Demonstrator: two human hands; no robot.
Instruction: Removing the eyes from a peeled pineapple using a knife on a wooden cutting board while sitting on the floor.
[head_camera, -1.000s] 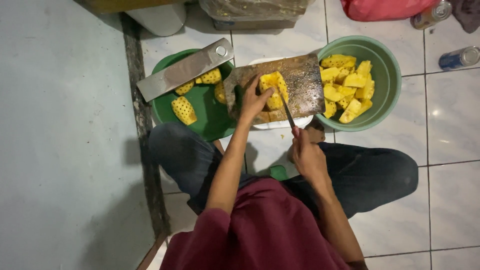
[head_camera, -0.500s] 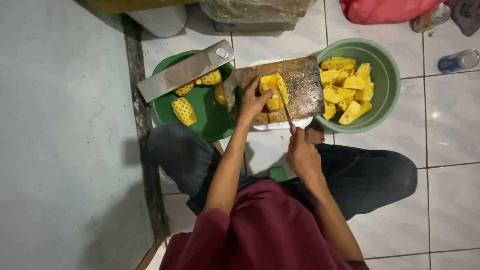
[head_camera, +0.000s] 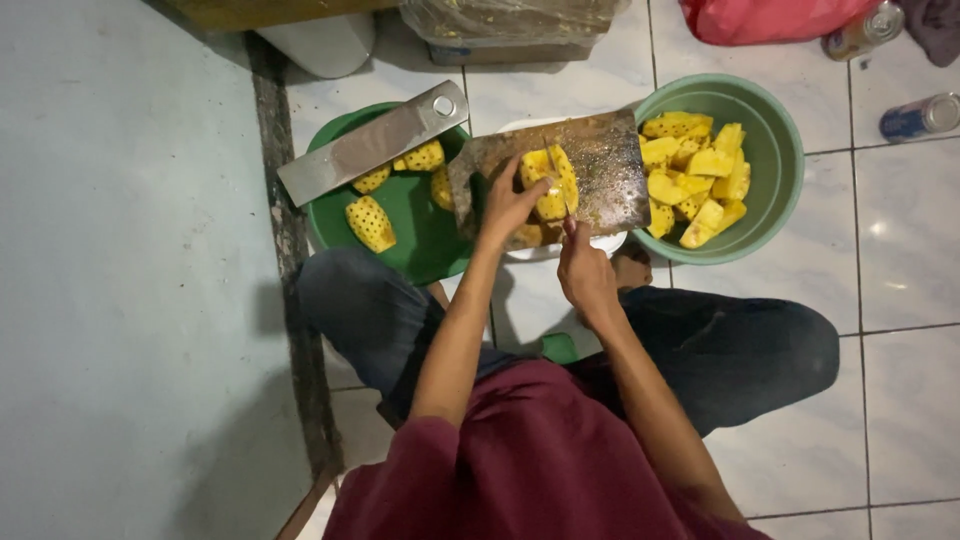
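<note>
Head view, looking straight down: the left hand (head_camera: 508, 205) presses its fingers down on a yellow peeled pineapple piece (head_camera: 553, 180) lying on a dark wet wooden cutting board (head_camera: 610, 170), while the right hand (head_camera: 585, 275) is closed around the handle of a thin-bladed knife (head_camera: 560, 190), whose blade seems to rest on the fruit. To the right stands a pale green plastic bowl (head_camera: 775, 150) of cut yellow pineapple chunks (head_camera: 695, 175); to the left, a dark green round tray (head_camera: 410, 215) holds more pieces under a flat grey metal bar (head_camera: 372, 143).

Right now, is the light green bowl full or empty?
Partly full. The light green bowl holds a pile of yellow pineapple chunks on its left side; its right inside is bare.
</note>
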